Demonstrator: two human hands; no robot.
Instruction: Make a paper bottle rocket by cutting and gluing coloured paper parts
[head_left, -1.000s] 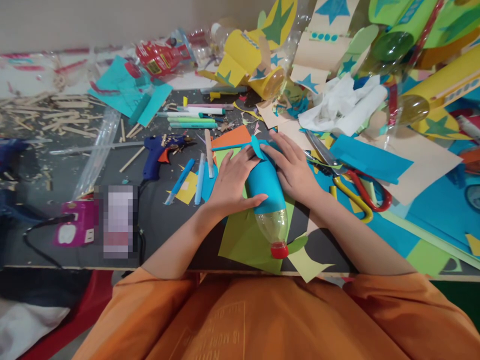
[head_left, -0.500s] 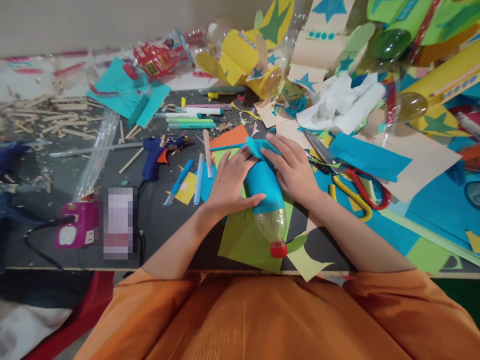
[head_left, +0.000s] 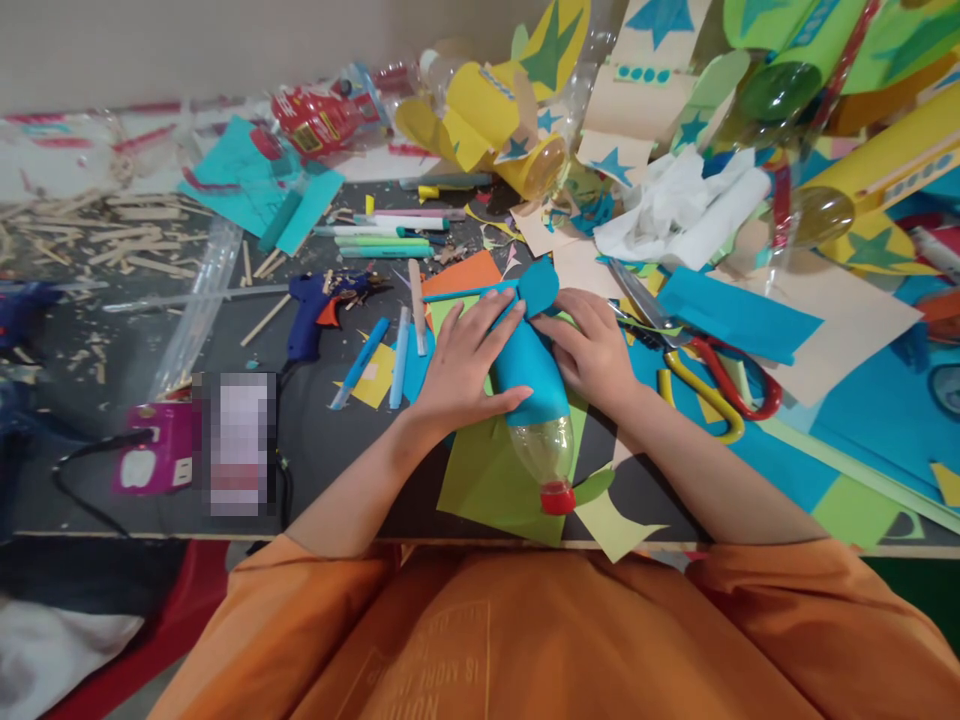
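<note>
A clear plastic bottle (head_left: 541, 450) wrapped in blue paper lies on its side, its red cap (head_left: 557, 497) towards me. My left hand (head_left: 474, 362) rests over the bottle's left side, fingers on the blue wrap and thumb along it. On the other side, my right hand (head_left: 594, 352) is curled against the bottle, fingertips at the base of a rounded blue paper flap (head_left: 538, 287). The flap stands up at the bottle's far end. Green paper (head_left: 480, 485) lies underneath. What the right hand's lower fingers touch is hidden.
Scissors (head_left: 724, 385) with red and yellow handles lie at right among paper scraps. To the left are a blue glue gun (head_left: 307, 315), markers (head_left: 386, 240), wooden sticks (head_left: 142, 235) and a phone (head_left: 240, 440). Paper-covered bottles (head_left: 495, 120) stand along the back.
The blue flap, earlier pressed down under my fingers, now stands up uncovered. My right hand has drawn back slightly towards me, and my left fingers have shifted over the wrap.
</note>
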